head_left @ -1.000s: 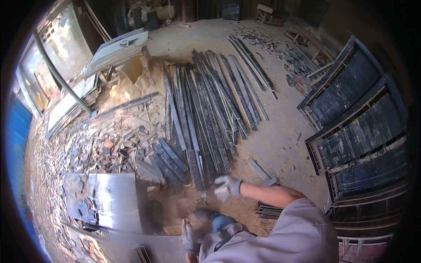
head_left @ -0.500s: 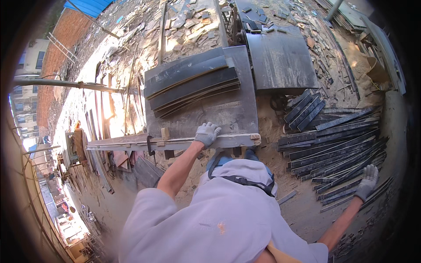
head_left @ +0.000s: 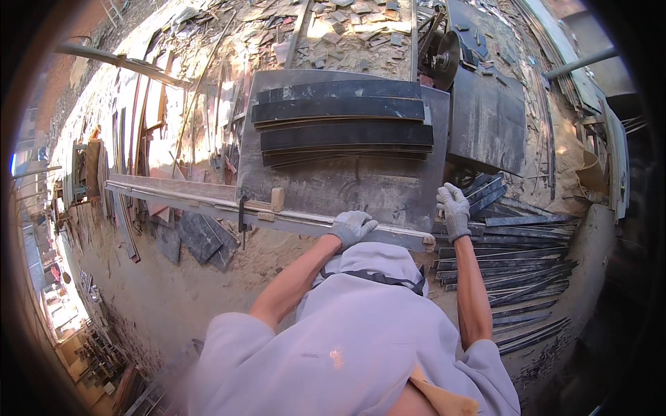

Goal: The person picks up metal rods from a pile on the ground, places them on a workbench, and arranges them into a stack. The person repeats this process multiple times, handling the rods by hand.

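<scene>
My left hand (head_left: pixel 352 228), in a grey-white knit glove, lies with its fingers stretched out on the long rail (head_left: pixel 305 226) along the near edge of a dusty dark table (head_left: pixel 388 191). Past the table's right near corner is my gloved right hand (head_left: pixel 454 209), raised with its fingers apart and nothing in it. Dark-faced boards (head_left: pixel 343 136) with pale edges lie in stacks across the table, beyond both hands. A small wood block (head_left: pixel 277 199) and a black clamp (head_left: pixel 242 213) sit at the rail, left of my left hand.
A round saw blade (head_left: pixel 446 59) stands beyond the table, beside a second dark metal top (head_left: pixel 489 125). Many dark strips (head_left: pixel 520 256) are heaped on the ground at right. Board scraps (head_left: pixel 347 31) litter the far ground; dark panels (head_left: pixel 201 239) lie at left.
My right hand has come from above the strips at far right to the table's right corner. My left hand stays on the rail. The view has turned rightward.
</scene>
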Demonstrator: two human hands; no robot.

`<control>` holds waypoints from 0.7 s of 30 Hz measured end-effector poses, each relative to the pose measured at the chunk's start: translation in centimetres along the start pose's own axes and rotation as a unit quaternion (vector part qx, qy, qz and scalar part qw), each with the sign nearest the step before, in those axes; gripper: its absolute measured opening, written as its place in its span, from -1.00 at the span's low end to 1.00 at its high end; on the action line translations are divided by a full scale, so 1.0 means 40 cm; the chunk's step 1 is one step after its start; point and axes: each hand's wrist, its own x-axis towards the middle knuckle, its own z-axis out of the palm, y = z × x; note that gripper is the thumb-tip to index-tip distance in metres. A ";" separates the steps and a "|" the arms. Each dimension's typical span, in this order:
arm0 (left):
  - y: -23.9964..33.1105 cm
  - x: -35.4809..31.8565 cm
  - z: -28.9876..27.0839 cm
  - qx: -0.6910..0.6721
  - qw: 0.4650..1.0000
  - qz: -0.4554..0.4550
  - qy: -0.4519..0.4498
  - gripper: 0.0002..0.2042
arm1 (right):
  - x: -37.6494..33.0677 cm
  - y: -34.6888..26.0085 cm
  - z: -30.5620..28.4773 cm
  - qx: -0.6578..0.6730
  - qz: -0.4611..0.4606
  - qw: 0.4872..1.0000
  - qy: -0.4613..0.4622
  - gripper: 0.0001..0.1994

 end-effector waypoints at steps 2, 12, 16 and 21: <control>-0.103 0.004 0.016 -0.188 0.964 -0.026 0.188 -0.43 | 0.093 0.043 0.008 -0.059 -0.016 0.998 0.021 -0.45; -0.390 0.202 -0.347 -0.871 0.384 -0.283 0.116 -0.19 | -0.180 0.036 0.036 -0.065 0.002 0.984 0.165 -0.53; -0.368 0.196 -0.315 -0.795 0.521 -0.285 0.125 -0.44 | -0.516 0.411 -0.032 -0.004 0.157 0.922 0.352 -0.63; -0.301 0.161 -0.226 -0.679 0.685 -0.252 0.073 -0.53 | -1.079 0.885 0.048 -0.018 0.490 0.764 0.420 -0.57</control>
